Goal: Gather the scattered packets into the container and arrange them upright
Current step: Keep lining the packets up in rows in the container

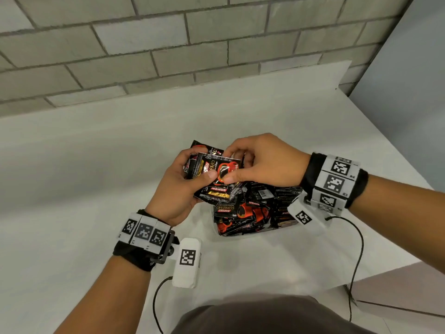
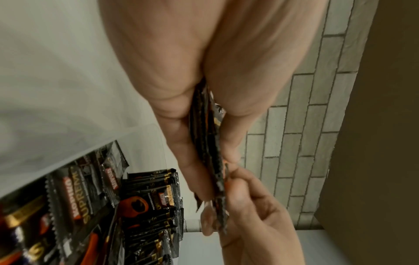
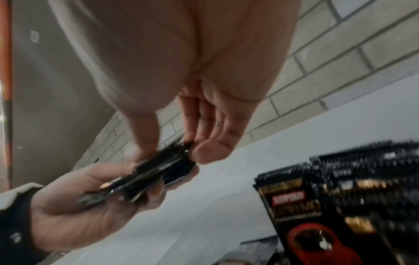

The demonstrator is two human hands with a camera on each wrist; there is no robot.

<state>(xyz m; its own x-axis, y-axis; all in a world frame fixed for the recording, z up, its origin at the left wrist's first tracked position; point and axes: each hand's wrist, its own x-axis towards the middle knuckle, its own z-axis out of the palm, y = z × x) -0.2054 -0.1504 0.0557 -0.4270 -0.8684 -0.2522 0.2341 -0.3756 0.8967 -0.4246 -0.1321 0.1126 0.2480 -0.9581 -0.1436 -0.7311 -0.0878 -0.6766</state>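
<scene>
We see the left hand (image 1: 177, 186) holding a stack of packets (image 1: 218, 177) in a closed grip, thumb on top, above the tabletop (image 1: 96, 165). The right hand (image 1: 262, 161) pinches that stack's edge from 3 o'clock. At 5 o'clock below them, a clear container (image 1: 240, 233) holds more packets, some upright.

Both bare forearms reach forward, wrists wrapped in black bands. The left hand (image 1: 177, 186) curls its fingers and thumb round a stack of glossy black sachets (image 1: 216, 179) (held edge-on), while the right hand (image 1: 260, 160) pinches the stack's top.
</scene>
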